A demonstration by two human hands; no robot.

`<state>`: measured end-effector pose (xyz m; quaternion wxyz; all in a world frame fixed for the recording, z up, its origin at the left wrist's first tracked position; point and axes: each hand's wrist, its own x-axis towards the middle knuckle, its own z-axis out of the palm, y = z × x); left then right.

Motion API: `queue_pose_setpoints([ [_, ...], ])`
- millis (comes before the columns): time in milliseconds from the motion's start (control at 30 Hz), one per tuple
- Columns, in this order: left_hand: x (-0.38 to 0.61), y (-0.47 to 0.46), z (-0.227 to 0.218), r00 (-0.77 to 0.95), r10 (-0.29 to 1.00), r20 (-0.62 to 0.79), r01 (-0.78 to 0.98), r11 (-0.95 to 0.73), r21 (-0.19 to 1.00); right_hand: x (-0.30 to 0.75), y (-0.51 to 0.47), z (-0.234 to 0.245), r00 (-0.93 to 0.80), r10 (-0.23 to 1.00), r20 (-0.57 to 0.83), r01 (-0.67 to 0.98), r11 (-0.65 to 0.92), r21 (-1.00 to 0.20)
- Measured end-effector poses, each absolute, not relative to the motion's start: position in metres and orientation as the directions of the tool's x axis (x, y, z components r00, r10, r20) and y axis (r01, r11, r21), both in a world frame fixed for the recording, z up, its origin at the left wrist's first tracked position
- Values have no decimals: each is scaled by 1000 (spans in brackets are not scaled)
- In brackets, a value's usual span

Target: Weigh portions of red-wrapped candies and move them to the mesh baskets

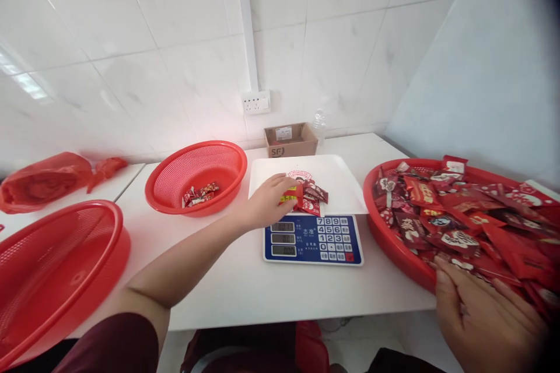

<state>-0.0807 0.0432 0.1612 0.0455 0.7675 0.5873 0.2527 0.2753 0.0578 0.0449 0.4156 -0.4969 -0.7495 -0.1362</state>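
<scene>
L hand [266,203] cupping light, slippery foil candy packets [311,198] on scale tray [315,178], grip unclear, pinchable at edges; open R hand [485,320] hovering by big red tray [394,247].

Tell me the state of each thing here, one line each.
Digital scale, display too small to read.
Red packets, piled on the scale.
Left hand, resting on those packets.
Large red tray, heaped with wrapped packets.
Right hand, fingers spread at the tray's edge.
Red mesh basket, a few packets inside.
Red plastic bag, crumpled.
Cardboard box, open-topped.
</scene>
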Motion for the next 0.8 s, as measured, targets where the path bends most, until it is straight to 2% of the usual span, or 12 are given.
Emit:
queue_pose_setpoints([
  [100, -65, 75, 178, 308, 928, 209, 870, -363, 334, 269, 55, 58, -273, 467, 841, 867, 499, 5],
  [267, -44, 107, 189, 416, 902, -111, 899, -391, 196, 264, 49, 69, -308, 428, 850, 874, 480, 75],
  [333, -38, 111, 189, 402, 903, -151, 912, -381, 153, 264, 48, 71, -329, 423, 844, 872, 479, 99],
  [600, -37, 114, 192, 347, 937, -49, 925, -333, 184, 266, 45, 74, -379, 415, 827, 858, 491, 147],
  [667, -39, 108, 200, 327, 943, 58, 911, -331, 246, 265, 46, 74, -366, 408, 837, 861, 490, 137],
  [800, -29, 77, 209, 286, 895, 343, 789, -423, 446, 265, 50, 70, -351, 428, 832, 855, 509, 99],
])
